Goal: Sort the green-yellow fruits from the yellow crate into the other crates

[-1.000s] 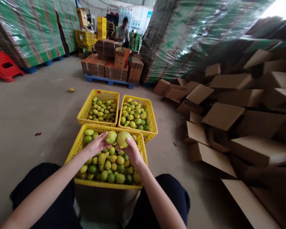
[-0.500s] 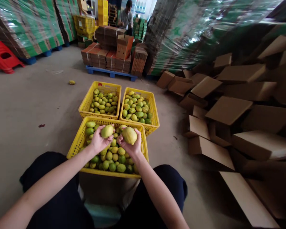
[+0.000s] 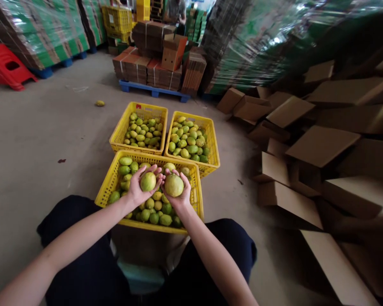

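Observation:
Above the near yellow crate (image 3: 196, 199), both my hands hold a yellow-green lemon each. In my left hand (image 3: 139, 189) one lemon (image 3: 148, 182) rests on the palm, with the fingers spread behind it. My right hand (image 3: 182, 199) cups a larger, rounder lemon (image 3: 174, 185), its fingertips bent around the sides. The fingertips of both hands come close together between the two fruits. Beneath them, green and yellow lemons (image 3: 165, 219) fill the crate, partly hidden by my hands and forearms.
Two more yellow crates of lemons, a left one (image 3: 115, 138) and a right one (image 3: 215, 148), stand just beyond. A loose lemon (image 3: 100, 103) lies on the floor. Cardboard boxes (image 3: 322, 144) are heaped at the right. Behind are a blue pallet (image 3: 155, 91), a red stool (image 3: 9, 66) and a person (image 3: 175, 12).
Both lemons have turned in my hands and show different sides. My left hand's fingers have spread out more, and the hands have come nearer each other. The view has shifted slightly.

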A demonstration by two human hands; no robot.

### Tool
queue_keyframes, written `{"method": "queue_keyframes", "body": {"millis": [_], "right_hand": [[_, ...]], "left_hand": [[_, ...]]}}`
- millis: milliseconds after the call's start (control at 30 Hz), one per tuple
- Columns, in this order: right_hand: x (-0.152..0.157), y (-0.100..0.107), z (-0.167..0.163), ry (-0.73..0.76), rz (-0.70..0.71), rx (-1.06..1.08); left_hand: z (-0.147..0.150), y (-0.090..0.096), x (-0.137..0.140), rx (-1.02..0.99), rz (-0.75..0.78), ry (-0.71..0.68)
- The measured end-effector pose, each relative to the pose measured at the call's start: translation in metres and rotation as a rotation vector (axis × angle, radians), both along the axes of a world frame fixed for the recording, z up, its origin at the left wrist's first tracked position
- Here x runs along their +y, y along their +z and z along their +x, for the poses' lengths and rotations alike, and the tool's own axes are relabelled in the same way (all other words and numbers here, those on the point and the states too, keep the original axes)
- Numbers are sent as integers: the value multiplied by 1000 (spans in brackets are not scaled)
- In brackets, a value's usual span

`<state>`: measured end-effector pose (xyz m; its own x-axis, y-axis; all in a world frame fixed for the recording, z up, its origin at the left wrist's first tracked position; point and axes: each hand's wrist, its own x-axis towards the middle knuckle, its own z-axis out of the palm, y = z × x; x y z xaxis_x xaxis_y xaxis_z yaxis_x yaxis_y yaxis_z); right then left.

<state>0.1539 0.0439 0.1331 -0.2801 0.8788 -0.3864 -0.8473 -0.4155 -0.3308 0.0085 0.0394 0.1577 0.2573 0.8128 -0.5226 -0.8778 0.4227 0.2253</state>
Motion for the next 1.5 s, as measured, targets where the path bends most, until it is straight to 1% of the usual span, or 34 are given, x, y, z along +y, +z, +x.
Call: {"method": "queue_keyframes", "body": {"millis": [200, 300, 433, 567, 667, 733, 833, 900, 967, 1067, 1133, 1167, 1233, 1267, 1333, 1367, 1400, 1433, 1467, 1500], "right_hand": [[1, 0, 1, -15, -28, 40], [1, 0, 1, -12, -41, 48], [3, 1, 0, -57, -136, 86], [6, -3, -2, -93, -208, 104], [7, -8, 0, -86, -193, 95], [7, -9, 1, -77, -143, 59], [5, -7, 3, -52, -26, -1], [4, -4, 4, -10, 51, -15], [3, 0, 6, 35, 93, -10], [5, 4, 10, 31, 54, 20], [7, 5, 16, -26, 4, 45], [9, 4, 20, -59, -16, 50], [13, 3, 29, -120, -47, 42], [15, 1, 33, -145, -60, 32], [17, -1, 42, -183, -80, 6], [18, -1, 45, -195, -84, -5], [18, -1, 48, -203, -83, -13], [17, 0, 50, -207, -79, -16], [16, 2, 52, -207, -73, -14], [14, 3, 53, -205, -69, -8]], "left_hand": [[-4, 1, 3, -17, -13, -27], [-4, -2, 4, -19, -18, -9], [-1, -7, 5, -40, -47, 74], [0, -11, 8, -41, -71, 79], [-2, -13, 11, -33, -37, 70], [-3, -13, 11, -12, -1, 36], [-4, -9, 8, 50, 78, -62], [-5, -6, 6, 96, 132, -125], [-6, -2, 10, 139, 171, -177], [-10, -2, 21, 238, 160, -217], [-9, -11, 23, 380, 89, -291], [-6, -18, 19, 460, 41, -362], [3, -37, -2, 591, -58, -587], [9, -47, -18, 607, -85, -689], [21, -66, -51, 622, -116, -956], [24, -71, -64, 614, -116, -1090], [25, -73, -71, 605, -90, -1232], [23, -70, -72, 592, -64, -1282], [17, -64, -65, 582, -35, -1232], [8, -56, -51, 583, -17, -1089]]}}
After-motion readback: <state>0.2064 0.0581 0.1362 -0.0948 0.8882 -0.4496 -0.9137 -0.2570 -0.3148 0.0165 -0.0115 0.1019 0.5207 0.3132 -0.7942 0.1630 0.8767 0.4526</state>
